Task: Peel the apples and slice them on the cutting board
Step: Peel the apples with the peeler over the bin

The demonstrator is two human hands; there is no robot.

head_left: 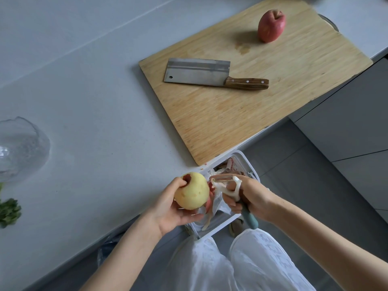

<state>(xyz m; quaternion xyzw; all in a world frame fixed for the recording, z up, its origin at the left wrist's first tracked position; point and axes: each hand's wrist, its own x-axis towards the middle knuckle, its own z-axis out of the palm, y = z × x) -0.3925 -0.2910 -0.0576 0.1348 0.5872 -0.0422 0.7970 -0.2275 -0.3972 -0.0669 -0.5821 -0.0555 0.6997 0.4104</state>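
Observation:
My left hand (168,208) grips a mostly peeled pale-yellow apple (192,191) at the counter's front edge; red skin remains around its stem end and on its right side. My right hand (249,196) holds a white peeler (231,185) with a teal handle, its blade just right of the apple, above a white bin (246,162). A whole red apple (271,25) stands on the far part of the wooden cutting board (241,114). A cleaver (197,73) with a wooden handle lies flat on the board.
A clear glass bowl (21,148) sits at the left of the grey counter (88,97). Green leaves (9,212) lie below it. The bin holds peels. Grey cabinet fronts (346,127) and floor are at the right.

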